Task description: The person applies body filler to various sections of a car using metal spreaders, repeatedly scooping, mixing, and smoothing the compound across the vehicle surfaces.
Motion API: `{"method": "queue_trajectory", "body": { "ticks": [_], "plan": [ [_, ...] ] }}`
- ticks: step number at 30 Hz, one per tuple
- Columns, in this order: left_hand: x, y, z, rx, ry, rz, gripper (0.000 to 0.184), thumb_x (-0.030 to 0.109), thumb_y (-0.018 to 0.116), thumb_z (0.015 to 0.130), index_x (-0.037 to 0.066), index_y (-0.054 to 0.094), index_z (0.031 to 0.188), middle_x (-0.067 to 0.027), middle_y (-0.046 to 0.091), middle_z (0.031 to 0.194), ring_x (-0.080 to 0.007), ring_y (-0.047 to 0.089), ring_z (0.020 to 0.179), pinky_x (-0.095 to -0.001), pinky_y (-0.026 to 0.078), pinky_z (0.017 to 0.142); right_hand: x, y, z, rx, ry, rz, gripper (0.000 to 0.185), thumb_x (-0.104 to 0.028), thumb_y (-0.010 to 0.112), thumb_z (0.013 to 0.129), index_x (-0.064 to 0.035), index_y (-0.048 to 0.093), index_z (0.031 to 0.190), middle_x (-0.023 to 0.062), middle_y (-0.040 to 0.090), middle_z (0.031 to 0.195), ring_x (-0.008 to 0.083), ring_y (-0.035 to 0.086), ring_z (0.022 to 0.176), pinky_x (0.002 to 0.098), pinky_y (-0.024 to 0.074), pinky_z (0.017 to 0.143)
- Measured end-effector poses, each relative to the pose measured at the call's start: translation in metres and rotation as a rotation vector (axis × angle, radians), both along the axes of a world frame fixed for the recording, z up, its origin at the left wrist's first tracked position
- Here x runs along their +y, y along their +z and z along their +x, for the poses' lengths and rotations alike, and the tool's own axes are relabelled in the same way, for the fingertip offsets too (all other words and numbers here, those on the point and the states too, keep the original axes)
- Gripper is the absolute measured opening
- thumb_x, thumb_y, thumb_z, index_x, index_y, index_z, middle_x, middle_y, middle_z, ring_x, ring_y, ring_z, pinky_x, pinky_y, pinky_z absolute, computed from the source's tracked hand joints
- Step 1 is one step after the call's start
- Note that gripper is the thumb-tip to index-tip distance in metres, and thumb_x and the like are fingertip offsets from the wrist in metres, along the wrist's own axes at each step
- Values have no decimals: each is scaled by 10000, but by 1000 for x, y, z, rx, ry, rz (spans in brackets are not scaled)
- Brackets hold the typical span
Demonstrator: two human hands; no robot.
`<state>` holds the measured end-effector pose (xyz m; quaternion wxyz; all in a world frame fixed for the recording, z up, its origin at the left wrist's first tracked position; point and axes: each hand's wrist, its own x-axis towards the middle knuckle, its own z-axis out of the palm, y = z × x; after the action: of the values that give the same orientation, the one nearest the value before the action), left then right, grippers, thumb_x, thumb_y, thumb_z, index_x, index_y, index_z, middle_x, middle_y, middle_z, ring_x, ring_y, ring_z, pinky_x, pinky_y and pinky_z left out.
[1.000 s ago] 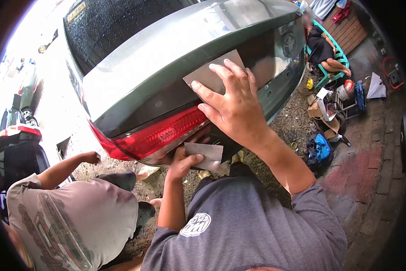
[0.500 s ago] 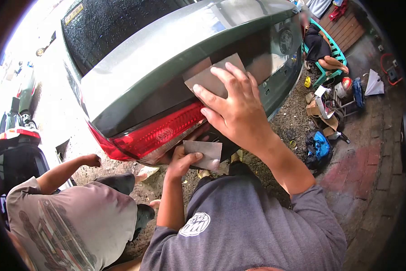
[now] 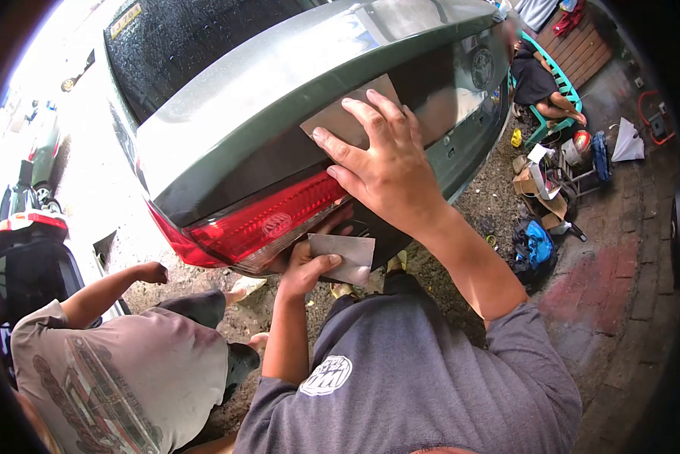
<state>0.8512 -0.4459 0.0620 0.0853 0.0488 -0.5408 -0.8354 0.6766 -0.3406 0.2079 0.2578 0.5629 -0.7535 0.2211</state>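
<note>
My right hand (image 3: 389, 155) presses a thin grey putty spreader (image 3: 331, 121) to the dark rear panel of a car's boot lid. Its fingers spread over the sheet, and the thumb sits near the sheet's lower edge. Lower down, my left hand (image 3: 304, 272) pinches a smaller grey rectangular plate (image 3: 347, 253) between thumb and fingers. A pale lump or smear shows at that plate's lower edge. Beside both hands is the red tail light (image 3: 272, 219). The boot lid (image 3: 279, 106) is grey-green, with a round emblem at the right.
Another person in a printed shirt (image 3: 128, 363) stands at my left, one fist near the bumper. At the right, someone sits on a green bench (image 3: 563, 83). Boxes (image 3: 537, 185), a blue plastic bag (image 3: 538, 242) and other clutter lie on the ground. Another car (image 3: 26, 257) is at far left.
My right hand and its spreader have slid a little left and up along the boot panel. My left hand with the plate has barely moved.
</note>
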Motion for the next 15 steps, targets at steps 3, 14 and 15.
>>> {"method": "queue_trajectory", "body": {
  "ticks": [3,14,15],
  "plan": [
    [-6,-4,-1,-22,-31,-18,659,187,666,813,-92,497,1385,-170,476,1484,-264,460,1368,-377,377,1106,6,-8,0,-23,10,33,426,-287,744,819,-254,674,1238,104,469,1370,337,403,1314,575,355,1053],
    [15,38,-13,97,-75,-51,757,312,706,832,-83,448,1425,-237,516,1424,-313,554,1279,-438,445,1067,97,63,3,-371,100,-23,419,-190,683,824,-70,659,1225,169,532,1335,342,504,1271,455,393,1068],
    [21,36,-12,68,-45,35,728,302,693,856,-81,445,1422,-244,523,1411,-324,572,1253,-452,464,1049,108,63,1,-436,111,-58,427,-210,673,839,-74,652,1244,168,524,1344,339,485,1293,461,381,1077]
  ]
}}
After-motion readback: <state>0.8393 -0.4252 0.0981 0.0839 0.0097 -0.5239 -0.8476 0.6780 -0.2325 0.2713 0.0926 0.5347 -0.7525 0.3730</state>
